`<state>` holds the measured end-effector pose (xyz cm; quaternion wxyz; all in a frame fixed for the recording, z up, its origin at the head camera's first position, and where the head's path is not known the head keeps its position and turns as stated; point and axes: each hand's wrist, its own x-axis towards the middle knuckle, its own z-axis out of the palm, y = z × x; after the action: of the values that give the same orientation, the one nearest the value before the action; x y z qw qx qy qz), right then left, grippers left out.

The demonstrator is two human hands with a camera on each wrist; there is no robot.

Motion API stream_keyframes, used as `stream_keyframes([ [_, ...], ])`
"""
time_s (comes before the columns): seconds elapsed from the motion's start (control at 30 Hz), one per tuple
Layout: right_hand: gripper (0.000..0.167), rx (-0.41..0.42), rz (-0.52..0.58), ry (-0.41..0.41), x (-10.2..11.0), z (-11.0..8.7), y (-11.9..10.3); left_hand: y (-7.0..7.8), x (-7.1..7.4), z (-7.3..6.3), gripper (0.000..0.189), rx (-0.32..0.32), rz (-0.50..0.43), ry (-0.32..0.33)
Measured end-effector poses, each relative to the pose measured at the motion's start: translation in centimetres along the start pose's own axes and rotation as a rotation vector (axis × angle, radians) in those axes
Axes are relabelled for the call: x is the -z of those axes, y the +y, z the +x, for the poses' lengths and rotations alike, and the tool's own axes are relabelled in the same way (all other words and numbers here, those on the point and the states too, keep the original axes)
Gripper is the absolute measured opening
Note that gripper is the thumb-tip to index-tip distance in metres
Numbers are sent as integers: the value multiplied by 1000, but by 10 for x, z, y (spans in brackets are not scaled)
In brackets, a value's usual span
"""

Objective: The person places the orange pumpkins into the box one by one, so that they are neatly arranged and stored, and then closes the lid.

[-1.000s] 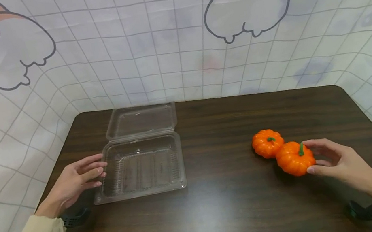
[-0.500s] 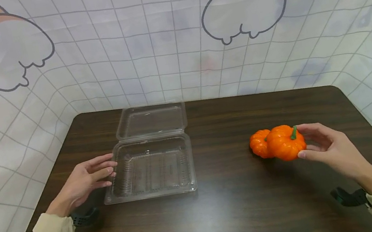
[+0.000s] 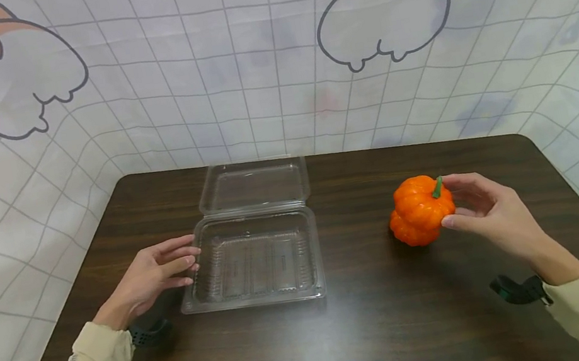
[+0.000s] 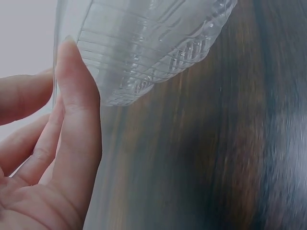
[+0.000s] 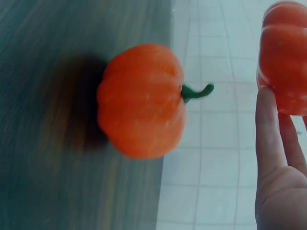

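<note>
My left hand (image 3: 151,276) pinches the left rim of a clear plastic clamshell container (image 3: 252,264), whose lid (image 3: 258,185) lies folded back behind it. Seen in the left wrist view, the thumb is on one side of the rim and the fingers on the other, and the ribbed container (image 4: 139,52) tilts off the dark wood. My right hand (image 3: 493,211) grips an orange toy pumpkin (image 3: 421,202) with a green stem, held above the table. A second orange pumpkin (image 3: 409,233) stands partly hidden behind it; the right wrist view shows this pumpkin (image 5: 144,100) whole, upright on the wood.
The dark wood table (image 3: 372,332) has rounded back corners. White grid-patterned cloth (image 3: 270,62) with cartoon animals surrounds it at the back and sides. Black straps with devices (image 3: 151,333) hang under both wrists.
The right hand has raised the pumpkin and carried it left, so it now covers much of the other one. Both the left hand and the container have slid to the right.
</note>
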<state>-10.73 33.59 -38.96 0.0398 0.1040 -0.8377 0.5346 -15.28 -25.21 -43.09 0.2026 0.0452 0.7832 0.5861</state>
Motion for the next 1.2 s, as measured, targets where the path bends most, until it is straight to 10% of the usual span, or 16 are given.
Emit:
stream_keyframes([
  [1.2, 58, 5, 174, -74, -93, 43, -48, 9, -61, 24, 66, 3, -135, -39],
])
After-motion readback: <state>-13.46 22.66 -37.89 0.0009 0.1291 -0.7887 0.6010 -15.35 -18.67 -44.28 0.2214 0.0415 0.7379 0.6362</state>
